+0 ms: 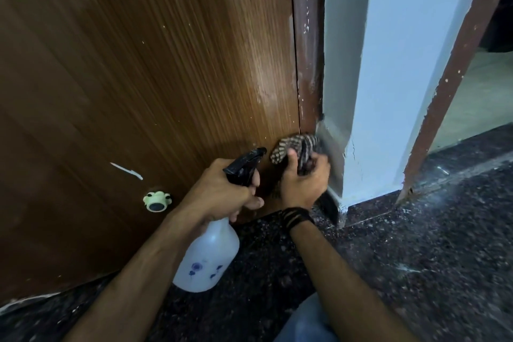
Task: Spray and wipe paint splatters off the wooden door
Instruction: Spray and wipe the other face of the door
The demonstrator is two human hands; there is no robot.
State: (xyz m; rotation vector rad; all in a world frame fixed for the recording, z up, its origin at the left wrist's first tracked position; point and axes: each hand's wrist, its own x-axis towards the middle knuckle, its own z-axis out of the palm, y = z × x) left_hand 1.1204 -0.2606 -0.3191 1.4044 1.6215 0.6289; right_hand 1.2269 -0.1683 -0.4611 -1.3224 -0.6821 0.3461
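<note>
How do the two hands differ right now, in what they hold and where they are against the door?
The left hand grips the spray bottle by its black trigger head; the right hand holds a bunched checked cloth. The left hand sits clear of the door, nozzle aimed at it; the right hand presses the cloth low by the door's edge, near the frame. Only the right wrist has a dark band. Both grips are closed.

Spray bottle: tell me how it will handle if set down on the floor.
The spray bottle looks like thin translucent plastic, so probably light. No liquid level is discernible, so weight is uncertain. With its black trigger head on top, it might tip if nudged.
</note>
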